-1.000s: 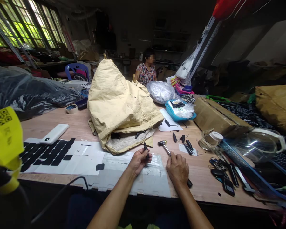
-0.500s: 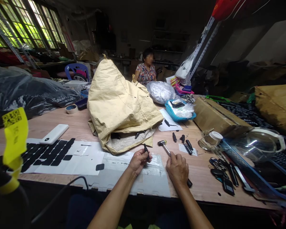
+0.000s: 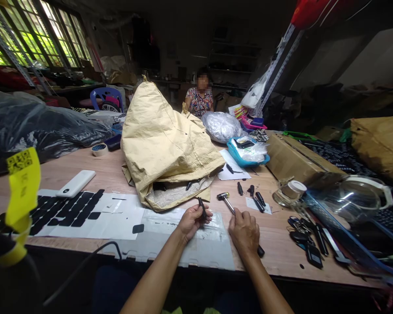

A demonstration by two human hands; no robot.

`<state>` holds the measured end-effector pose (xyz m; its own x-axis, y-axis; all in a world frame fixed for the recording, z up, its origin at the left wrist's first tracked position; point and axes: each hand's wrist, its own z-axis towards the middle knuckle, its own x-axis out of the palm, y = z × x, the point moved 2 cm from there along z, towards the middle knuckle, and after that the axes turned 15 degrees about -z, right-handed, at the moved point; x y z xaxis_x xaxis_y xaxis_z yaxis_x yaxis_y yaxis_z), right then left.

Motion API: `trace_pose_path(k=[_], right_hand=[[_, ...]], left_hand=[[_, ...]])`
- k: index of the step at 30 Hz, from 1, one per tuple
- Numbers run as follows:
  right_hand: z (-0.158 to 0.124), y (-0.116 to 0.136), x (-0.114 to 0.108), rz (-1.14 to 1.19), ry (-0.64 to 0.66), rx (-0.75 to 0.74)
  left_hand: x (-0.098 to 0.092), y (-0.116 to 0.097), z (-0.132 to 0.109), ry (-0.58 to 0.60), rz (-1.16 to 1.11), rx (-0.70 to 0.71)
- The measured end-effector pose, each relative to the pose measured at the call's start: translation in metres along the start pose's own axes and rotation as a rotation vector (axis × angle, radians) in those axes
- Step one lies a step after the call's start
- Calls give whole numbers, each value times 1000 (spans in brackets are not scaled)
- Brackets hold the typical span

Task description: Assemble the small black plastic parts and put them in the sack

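Note:
My left hand point(image 3: 191, 221) is closed on a small black key-shaped part point(image 3: 202, 206), which stands up out of my fingers above a clear plastic sheet point(image 3: 196, 244). My right hand point(image 3: 245, 231) is wrapped round the handle of a small hammer point(image 3: 225, 199). Its metal head rests on the wooden table point(image 3: 111, 174), pointing away from me, and the black end of the handle sticks out behind my hand.
A big tan sack point(image 3: 163, 144) lies open just beyond my hands. Loose black parts point(image 3: 253, 198) lie right of the hammer, keys point(image 3: 306, 240) and a glass jug point(image 3: 347, 196) further right. A white power bank point(image 3: 74, 183) and sheets of black stickers point(image 3: 68, 209) lie left. A person point(image 3: 200, 98) sits across the table.
My left hand has turned the black part a little, tilting it to the right. The right hand and hammer have stayed put. The yellow tag at the left has swung slightly.

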<state>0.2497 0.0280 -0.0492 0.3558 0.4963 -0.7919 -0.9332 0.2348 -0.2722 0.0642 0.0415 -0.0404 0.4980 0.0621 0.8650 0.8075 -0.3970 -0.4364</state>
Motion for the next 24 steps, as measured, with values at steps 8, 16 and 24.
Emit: trace_pose_path(k=[8,16,24], right_hand=[[0,0,-1,-10,9,-5],[1,0,-2,-6,15,-2],[0,-1,0,0,16,-2]], left_hand=[[2,-1,-2,22,6,6],[0,0,-1,18,8,12],[-2,1,0,8,5,2]])
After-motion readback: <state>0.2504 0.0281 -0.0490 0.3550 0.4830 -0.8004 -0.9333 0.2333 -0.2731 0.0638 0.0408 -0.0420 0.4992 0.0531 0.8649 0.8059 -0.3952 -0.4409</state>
